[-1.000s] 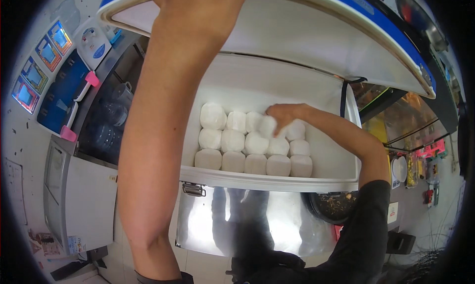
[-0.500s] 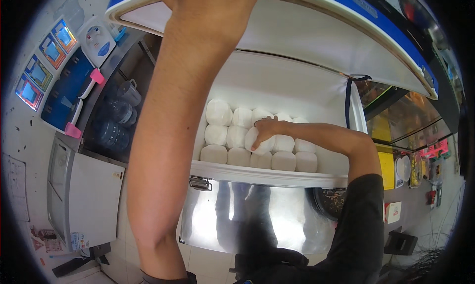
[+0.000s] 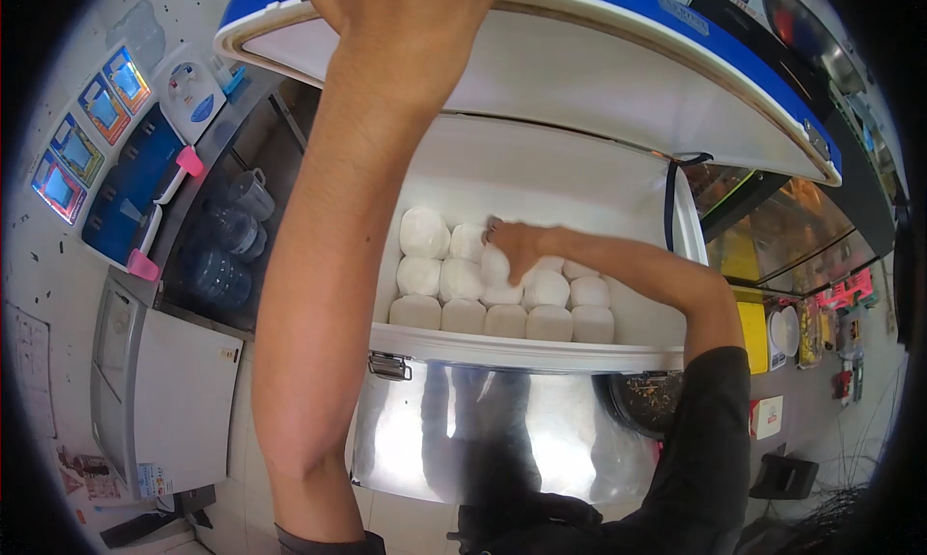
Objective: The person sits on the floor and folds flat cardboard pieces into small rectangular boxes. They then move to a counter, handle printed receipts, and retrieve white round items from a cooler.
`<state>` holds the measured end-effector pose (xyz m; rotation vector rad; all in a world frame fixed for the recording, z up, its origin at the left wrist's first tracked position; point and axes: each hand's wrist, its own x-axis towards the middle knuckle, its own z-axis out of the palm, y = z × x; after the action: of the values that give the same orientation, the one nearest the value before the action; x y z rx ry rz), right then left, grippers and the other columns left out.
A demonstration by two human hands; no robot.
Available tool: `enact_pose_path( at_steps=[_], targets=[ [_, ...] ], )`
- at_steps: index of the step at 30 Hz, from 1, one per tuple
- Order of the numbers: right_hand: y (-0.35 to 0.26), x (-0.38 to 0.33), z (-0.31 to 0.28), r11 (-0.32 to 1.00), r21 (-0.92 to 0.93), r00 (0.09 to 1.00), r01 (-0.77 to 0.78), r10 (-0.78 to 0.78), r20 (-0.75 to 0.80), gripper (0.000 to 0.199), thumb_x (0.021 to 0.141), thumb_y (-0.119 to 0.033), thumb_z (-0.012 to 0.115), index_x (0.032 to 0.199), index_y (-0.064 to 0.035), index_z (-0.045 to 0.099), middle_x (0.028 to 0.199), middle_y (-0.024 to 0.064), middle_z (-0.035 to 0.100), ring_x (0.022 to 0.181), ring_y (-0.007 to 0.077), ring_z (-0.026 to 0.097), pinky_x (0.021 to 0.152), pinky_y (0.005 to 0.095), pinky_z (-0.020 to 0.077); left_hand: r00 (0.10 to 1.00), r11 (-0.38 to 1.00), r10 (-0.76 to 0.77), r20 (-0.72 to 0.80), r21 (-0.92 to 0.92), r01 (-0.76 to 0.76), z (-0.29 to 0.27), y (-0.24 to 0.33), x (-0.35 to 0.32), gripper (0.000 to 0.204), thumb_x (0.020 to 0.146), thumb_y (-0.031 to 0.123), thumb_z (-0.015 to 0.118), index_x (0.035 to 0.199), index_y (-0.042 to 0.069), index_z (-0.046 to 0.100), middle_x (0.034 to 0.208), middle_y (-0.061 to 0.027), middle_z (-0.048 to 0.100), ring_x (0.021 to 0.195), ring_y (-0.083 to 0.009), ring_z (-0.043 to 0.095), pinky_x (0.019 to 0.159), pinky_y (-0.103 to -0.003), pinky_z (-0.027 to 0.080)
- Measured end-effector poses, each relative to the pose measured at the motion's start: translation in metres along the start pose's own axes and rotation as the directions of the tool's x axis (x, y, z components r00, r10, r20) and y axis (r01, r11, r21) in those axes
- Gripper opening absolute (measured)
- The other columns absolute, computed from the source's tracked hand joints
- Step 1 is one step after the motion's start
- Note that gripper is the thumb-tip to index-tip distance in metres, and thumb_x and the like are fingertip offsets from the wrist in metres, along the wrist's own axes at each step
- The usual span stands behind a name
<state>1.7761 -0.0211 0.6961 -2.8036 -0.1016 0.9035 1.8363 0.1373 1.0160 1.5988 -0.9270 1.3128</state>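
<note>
Several white, rounded blocks (image 3: 421,278) sit in rows inside a white-lined cooler box (image 3: 560,154). My right hand (image 3: 518,248) reaches in from the right, slightly blurred, fingers and thumb curled round one white block (image 3: 495,264). That block overlaps its neighbours in the middle of the rows. My left hand (image 3: 406,4) is up at the top edge, closed on the rim of the raised lid (image 3: 618,62), blue outside and white inside. The upper part of this hand is cut off by the picture's edge.
The box's shiny metal front (image 3: 560,429) faces me, with a latch (image 3: 389,366). At left are a shelf with water jugs (image 3: 224,275) and a white chest freezer (image 3: 183,400). A dark round pan (image 3: 642,400) sits by the front; a counter with containers (image 3: 782,333) is at right.
My right hand has shifted slightly up and left with the white block. My left hand still holds the lid up. The whole view has tilted a little.
</note>
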Motion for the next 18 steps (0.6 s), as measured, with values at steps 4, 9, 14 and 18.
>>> enact_pose_path(
  at_steps=[4, 9, 14, 18],
  targets=[
    [0.027, 0.013, -0.015, 0.994, -0.108, 0.979, 0.024, -0.001, 0.204, 0.102, 0.041, -0.037, 0.082, 0.127, 0.0025, 0.045, 0.144, 0.0181, 0.018, 0.119, 0.0323, 0.045, 0.094, 0.04, 0.042, 1.0, 1.0, -0.021, -0.005, 0.004, 0.021, 0.003, 0.001, 0.002, 0.023, 0.087, 0.014, 0.048, 0.098, 0.004, 0.066, 0.087, -0.0203, 0.065, 0.083, -0.0361, 0.062, 0.073, -0.044, 0.047],
    [0.032, 0.027, -0.009, 0.997, -0.076, 0.922, -0.026, 0.054, 0.385, 0.11, 0.04, -0.039, 0.083, 0.133, 0.0012, 0.039, 0.145, 0.0187, 0.017, 0.128, 0.0331, 0.033, 0.099, 0.0405, 0.0377, 0.998, 0.999, -0.047, 0.029, 0.003, 0.047, 0.003, 0.002, 0.002, 0.023, 0.087, 0.014, 0.048, 0.099, 0.005, 0.066, 0.089, -0.0198, 0.065, 0.085, -0.0361, 0.061, 0.074, -0.044, 0.046],
    [-0.012, 0.022, -0.024, 0.978, -0.2, 0.883, 0.061, 0.041, 0.468, 0.113, 0.039, -0.041, 0.083, 0.135, -0.0017, 0.039, 0.146, 0.0232, 0.013, 0.129, 0.0326, 0.033, 0.099, 0.0402, 0.0371, 1.0, 1.0, -0.003, -0.002, -0.011, 0.003, 0.0, -0.002, 0.001, 0.023, 0.088, 0.014, 0.048, 0.099, 0.005, 0.066, 0.089, -0.0193, 0.065, 0.085, -0.0364, 0.061, 0.075, -0.044, 0.047],
    [-0.021, 0.025, -0.014, 0.908, -0.391, 0.85, 0.15, 0.083, 0.52, 0.109, 0.038, -0.038, 0.084, 0.132, -0.0034, 0.042, 0.148, 0.0209, 0.009, 0.124, 0.032, 0.04, 0.094, 0.0406, 0.0417, 0.999, 0.999, -0.034, 0.005, -0.037, 0.034, -0.004, 0.003, -0.001, 0.024, 0.088, 0.015, 0.048, 0.1, 0.005, 0.066, 0.091, -0.0193, 0.065, 0.085, -0.0361, 0.061, 0.076, -0.043, 0.047]
  ],
)
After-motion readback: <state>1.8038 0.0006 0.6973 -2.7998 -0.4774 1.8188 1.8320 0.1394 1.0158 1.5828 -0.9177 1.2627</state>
